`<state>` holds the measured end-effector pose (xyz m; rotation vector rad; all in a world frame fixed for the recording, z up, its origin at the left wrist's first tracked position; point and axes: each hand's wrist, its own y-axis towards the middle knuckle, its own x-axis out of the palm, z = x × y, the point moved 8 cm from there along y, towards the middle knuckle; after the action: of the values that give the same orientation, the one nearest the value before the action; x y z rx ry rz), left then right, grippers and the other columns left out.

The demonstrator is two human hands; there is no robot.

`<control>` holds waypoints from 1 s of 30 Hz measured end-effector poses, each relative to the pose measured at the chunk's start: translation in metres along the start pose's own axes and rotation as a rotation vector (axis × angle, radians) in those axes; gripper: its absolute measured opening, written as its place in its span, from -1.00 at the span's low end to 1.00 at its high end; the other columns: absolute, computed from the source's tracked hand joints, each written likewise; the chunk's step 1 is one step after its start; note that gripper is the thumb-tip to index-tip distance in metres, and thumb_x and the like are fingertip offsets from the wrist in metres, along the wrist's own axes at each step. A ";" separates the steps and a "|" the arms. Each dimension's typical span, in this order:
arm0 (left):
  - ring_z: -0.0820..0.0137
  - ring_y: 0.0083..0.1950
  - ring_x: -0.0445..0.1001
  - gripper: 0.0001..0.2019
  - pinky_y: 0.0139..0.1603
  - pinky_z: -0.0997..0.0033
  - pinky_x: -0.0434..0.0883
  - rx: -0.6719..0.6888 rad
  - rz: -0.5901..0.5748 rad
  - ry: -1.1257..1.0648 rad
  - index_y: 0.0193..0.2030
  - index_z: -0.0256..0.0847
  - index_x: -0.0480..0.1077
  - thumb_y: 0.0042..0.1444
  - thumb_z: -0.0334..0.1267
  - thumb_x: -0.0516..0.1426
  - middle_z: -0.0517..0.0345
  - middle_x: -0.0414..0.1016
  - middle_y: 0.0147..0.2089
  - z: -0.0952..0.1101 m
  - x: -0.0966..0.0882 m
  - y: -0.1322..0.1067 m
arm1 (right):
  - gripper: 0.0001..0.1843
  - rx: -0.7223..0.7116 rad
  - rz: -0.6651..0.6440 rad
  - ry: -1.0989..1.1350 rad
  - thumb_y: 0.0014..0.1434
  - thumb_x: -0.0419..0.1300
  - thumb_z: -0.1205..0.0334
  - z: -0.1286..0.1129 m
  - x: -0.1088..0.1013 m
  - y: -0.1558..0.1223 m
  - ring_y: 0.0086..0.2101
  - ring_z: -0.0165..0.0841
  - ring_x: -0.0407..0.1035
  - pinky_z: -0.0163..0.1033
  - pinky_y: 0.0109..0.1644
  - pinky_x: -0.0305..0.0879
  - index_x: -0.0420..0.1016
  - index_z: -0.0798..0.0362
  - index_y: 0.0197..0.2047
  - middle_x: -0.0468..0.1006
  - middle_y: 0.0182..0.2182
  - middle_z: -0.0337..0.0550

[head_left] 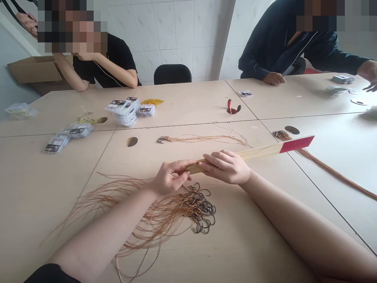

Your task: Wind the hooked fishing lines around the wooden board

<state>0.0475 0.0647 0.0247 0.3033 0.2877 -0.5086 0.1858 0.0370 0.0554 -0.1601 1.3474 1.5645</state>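
A flat wooden slat (244,155) with a red-painted end (297,144) lies across my hands, its red end pointing to the right. My right hand (225,167) wraps around the slat near its middle, and thin lines run along the wood. My left hand (172,177) pinches the slat's near end between fingers and thumb. Just below my left hand lies a tangled heap of dark fishing hooks (198,207), with their long brown leaders (118,208) fanning out to the left under my left forearm.
Two smaller hook bundles with brown leaders (200,138) (324,167) lie on the table beyond and right of the slat. Stacks of packaged hooks (123,112) stand farther off. Two co-workers (103,65) (282,55) sit across the pale table, which has several round holes.
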 end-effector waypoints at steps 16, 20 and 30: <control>0.45 -0.49 0.43 -0.76 -0.47 0.52 0.33 -0.237 0.004 -0.151 -0.11 -0.33 0.33 0.07 -0.28 0.07 0.10 0.48 -0.51 -0.016 -0.001 0.005 | -0.60 0.142 -0.151 0.154 0.18 0.07 0.14 0.006 0.016 0.003 -0.29 -0.36 0.27 -0.24 -0.30 0.29 0.28 0.07 0.07 0.44 -0.23 -0.09; 0.45 -0.50 0.45 -0.82 -0.53 0.56 0.30 -0.363 -0.019 -0.296 -0.22 -0.30 0.31 0.03 -0.28 0.10 0.16 0.45 -0.53 -0.031 0.001 0.010 | -0.59 0.278 -0.255 0.329 0.18 0.05 0.10 0.011 0.031 0.000 -0.27 -0.34 0.26 -0.25 -0.27 0.32 0.32 0.08 0.06 0.44 -0.26 -0.07; 0.44 -0.48 0.48 -0.87 -0.56 0.58 0.31 -0.410 -0.035 -0.334 -0.32 -0.31 0.32 -0.03 -0.32 0.10 0.16 0.41 -0.46 -0.041 0.001 0.013 | -0.56 0.362 -0.299 0.442 0.20 0.02 0.08 0.009 0.043 -0.004 -0.25 -0.32 0.27 -0.20 -0.19 0.34 0.30 0.07 0.10 0.44 -0.23 -0.04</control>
<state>0.0473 0.0898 -0.0104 -0.1859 0.0676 -0.5133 0.1733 0.0693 0.0275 -0.4802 1.8315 1.0475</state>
